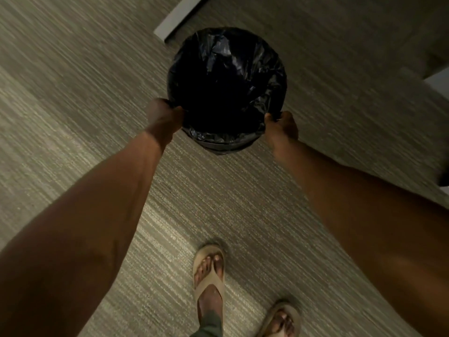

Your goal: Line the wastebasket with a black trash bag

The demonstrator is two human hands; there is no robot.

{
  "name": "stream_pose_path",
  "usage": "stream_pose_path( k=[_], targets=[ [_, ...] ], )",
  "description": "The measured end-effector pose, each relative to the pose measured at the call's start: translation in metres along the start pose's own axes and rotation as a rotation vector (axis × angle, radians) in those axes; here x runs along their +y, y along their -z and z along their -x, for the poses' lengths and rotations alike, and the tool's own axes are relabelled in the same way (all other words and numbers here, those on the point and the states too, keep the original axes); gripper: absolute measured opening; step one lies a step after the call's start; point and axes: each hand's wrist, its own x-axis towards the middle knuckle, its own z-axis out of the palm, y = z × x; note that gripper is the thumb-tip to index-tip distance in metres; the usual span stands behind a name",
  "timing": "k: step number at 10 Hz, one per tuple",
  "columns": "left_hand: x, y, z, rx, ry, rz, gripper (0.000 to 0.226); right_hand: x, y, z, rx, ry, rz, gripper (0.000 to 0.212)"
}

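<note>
Head view looks steeply down, near carpet (73,98)

The black trash bag (226,69) hides the wastebasket (interior lost in darkness).

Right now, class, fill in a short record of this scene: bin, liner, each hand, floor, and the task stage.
bin: round wastebasket, only a band of its wall showing below the liner
liner: black trash bag inside, folded over the rim
left hand: grip closed on the bag at the rim's left side
right hand: grip closed on the bag at the rim's right side
floor: striped carpet
task stage: bag appears fitted
</note>
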Motion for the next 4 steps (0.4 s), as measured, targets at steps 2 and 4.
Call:
stream_pose_path(
  k=[2, 4],
  targets=[
    [0.003, 0.011, -0.002, -0.111, -0.004, 0.011, 0.044, -0.018, 0.014, -0.002, -0.088, 0.03, 0.109, 0.065],
    [0.02, 0.013, 0.046, 0.088, -0.089, -0.243, 0.086, -0.031, 0.068, 0.026, -0.006, 0.293, 0.417, 0.079]
  ],
)
